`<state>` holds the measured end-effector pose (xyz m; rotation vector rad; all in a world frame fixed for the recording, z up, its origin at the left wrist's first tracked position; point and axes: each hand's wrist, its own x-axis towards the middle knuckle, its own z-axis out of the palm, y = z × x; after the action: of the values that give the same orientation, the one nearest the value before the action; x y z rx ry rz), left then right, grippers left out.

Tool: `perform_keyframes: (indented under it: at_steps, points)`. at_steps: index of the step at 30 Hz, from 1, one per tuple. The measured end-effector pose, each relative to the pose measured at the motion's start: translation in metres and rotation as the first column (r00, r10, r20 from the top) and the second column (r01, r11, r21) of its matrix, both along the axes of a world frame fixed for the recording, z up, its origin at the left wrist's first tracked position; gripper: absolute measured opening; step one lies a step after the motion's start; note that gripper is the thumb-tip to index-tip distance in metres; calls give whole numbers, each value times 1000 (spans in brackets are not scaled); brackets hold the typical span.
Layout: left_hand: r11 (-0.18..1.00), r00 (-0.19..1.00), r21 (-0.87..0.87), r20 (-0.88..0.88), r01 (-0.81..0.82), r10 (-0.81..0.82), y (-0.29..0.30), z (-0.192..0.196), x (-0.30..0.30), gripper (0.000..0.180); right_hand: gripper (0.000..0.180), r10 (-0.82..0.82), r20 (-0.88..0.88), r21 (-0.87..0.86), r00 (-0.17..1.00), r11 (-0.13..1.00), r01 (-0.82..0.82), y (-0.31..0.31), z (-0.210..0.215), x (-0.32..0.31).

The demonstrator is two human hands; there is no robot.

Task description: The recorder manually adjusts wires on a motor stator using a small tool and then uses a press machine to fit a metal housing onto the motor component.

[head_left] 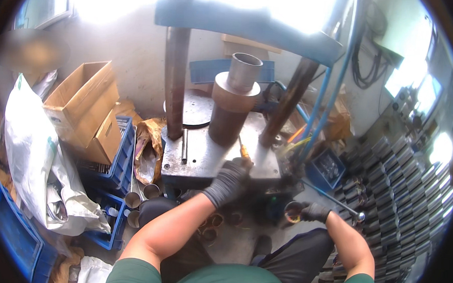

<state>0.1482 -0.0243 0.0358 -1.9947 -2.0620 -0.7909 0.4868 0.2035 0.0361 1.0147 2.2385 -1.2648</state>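
Note:
My left hand (pixel 229 180), in a dark grey glove, is over the front of the steel press table (pixel 204 167). Its fingers are smeared by motion. Right at their tips is an orange-handled tool (pixel 245 151) with a thin shaft, like a screwdriver; whether the fingers grip it I cannot tell. My right hand (pixel 316 213), also gloved, is closed on the rim of a short metal sleeve (pixel 293 211), its open end facing up, right of the table. Behind the orange handle a thick metal cylinder (pixel 230 121) stands upright, topped by a collar (pixel 235 93) and a narrower tube (pixel 245 72).
Press columns (pixel 176 82) and a blue crossbeam (pixel 242 29) frame the table. A metal rod (pixel 184 147) is on the table's left. Stacked metal sleeves (pixel 402 202) fill the right side, behind a bar with a round end (pixel 360 216). Cartons (pixel 85 103), a white sack (pixel 31 146) and blue crates (pixel 16 238) crowd the left.

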Motion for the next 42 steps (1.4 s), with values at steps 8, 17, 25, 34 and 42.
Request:
perform_keyframes:
  at_steps: [8, 17, 25, 34, 42]
  points:
    - [938, 955, -179, -34, -295, 294, 0, -72, -46, 72, 20, -688, -448, 80, 571, 605, 792, 11, -122, 175]
    - [988, 979, 2, -135, -152, 151, -34, -98, -59, 60, 14, -926, -60, -524, -372, -288, 802, -126, -205, 231]
    - [983, 991, 181, -129, 37, -13, -26, -112, -58, 31, 47, -719, 82, -526, -690, -619, 583, -172, -306, 313]
    - [609, 681, -492, -43, 622, -731, -62, -89, 66, 26, 32, -570, -62, -450, -819, -717, 532, -163, -380, 338]
    - [511, 906, -840, -55, 185, -419, -77, -112, 20, 30, 38, -763, -59, -148, -644, -631, 761, -79, -533, 186]
